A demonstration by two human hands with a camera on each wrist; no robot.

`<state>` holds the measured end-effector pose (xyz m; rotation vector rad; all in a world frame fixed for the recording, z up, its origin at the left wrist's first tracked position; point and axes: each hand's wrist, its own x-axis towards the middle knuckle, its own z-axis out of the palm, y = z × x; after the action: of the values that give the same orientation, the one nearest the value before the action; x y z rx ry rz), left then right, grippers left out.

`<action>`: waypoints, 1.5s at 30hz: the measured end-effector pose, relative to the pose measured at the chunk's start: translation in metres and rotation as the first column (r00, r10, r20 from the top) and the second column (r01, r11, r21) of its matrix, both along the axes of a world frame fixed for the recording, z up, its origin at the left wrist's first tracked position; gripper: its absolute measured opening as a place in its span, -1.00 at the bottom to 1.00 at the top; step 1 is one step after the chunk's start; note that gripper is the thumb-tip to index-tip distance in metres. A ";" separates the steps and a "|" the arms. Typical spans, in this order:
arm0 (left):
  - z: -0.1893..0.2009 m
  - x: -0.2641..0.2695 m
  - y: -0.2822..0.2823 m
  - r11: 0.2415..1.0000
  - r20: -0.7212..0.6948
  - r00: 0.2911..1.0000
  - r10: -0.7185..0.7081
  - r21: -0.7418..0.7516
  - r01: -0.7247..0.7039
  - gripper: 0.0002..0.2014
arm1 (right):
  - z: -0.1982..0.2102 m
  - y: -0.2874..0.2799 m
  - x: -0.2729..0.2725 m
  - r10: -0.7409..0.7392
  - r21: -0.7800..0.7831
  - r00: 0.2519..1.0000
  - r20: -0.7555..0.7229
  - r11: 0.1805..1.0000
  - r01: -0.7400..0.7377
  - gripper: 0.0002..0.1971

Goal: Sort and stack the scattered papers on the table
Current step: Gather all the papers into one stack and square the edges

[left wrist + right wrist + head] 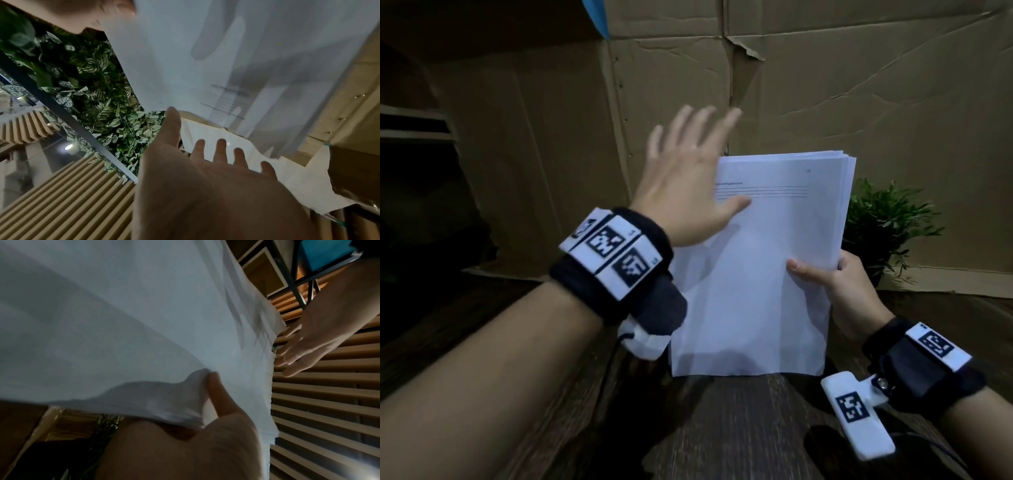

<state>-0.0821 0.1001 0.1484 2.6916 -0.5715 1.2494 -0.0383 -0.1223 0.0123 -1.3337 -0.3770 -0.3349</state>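
— Where are the papers?
— My right hand [835, 291] pinches the paper stack [760, 260] by its right edge, upright above the surface [739, 431].
— And the left grip?
— Left hand [685, 185] fingers spread, holding nothing, at the stack's top-left corner.

Bare forearms end in black fabric wristbands [616, 263] bearing white tiles printed with black square markers. At 5 o'clock, a white clip-on marker block [856, 414] hangs from the right band [928, 370], fastened by 1 screw, with a black cable trailing.
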 end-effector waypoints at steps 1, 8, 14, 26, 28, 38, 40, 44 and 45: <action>-0.001 0.002 -0.003 0.999 -0.041 0.999 0.013 0.051 -0.011 -0.10 | 0.001 -0.001 -0.001 0.007 0.002 1.000 -0.004 1.000 -0.007 -0.69; -0.017 0.007 -0.005 0.980 0.008 0.990 0.139 0.142 -0.139 -0.29 | 0.007 -0.002 -0.005 0.082 -0.009 0.997 -0.016 0.997 -0.082 -0.73; -0.016 0.007 0.002 0.973 -0.031 0.973 0.229 0.051 -0.227 -0.47 | 0.003 0.000 -0.005 0.129 -0.048 0.989 -0.077 0.990 -0.133 -0.62; -0.028 0.006 0.025 0.751 -0.083 0.991 -0.108 -0.659 0.027 0.03 | 0.001 0.002 -0.001 0.124 0.065 0.990 -0.061 0.991 -0.120 -0.63; -0.048 0.001 0.026 0.447 -0.181 0.898 -0.402 -0.894 0.020 0.11 | 0.001 0.001 -0.003 0.124 0.057 0.991 -0.056 0.991 -0.121 -0.53; -0.084 0.020 0.023 0.192 -0.063 0.697 -0.714 -0.975 0.108 -0.35 | 0.029 0.011 -0.015 -0.072 -0.002 0.989 0.129 0.997 0.073 -0.63; -0.083 0.017 0.021 0.178 -0.038 0.710 -0.704 -0.976 0.124 -0.40 | 0.031 0.010 -0.017 -0.090 0.006 0.987 0.135 0.996 0.090 -0.62; -0.083 0.019 0.020 0.218 -0.038 0.776 -0.629 -0.967 0.129 -0.85 | 0.034 0.007 -0.017 -0.234 0.029 0.961 0.148 0.972 0.232 -0.73; -0.084 0.020 0.020 0.230 -0.043 0.788 -0.614 -0.965 0.126 -0.90 | 0.033 0.007 -0.017 -0.261 0.005 0.952 0.160 0.965 0.264 -0.78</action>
<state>-0.0621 0.1201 0.0645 1.5157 -0.2512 0.4783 -0.0548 -0.1155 0.0451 -1.3793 -0.3360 -0.6657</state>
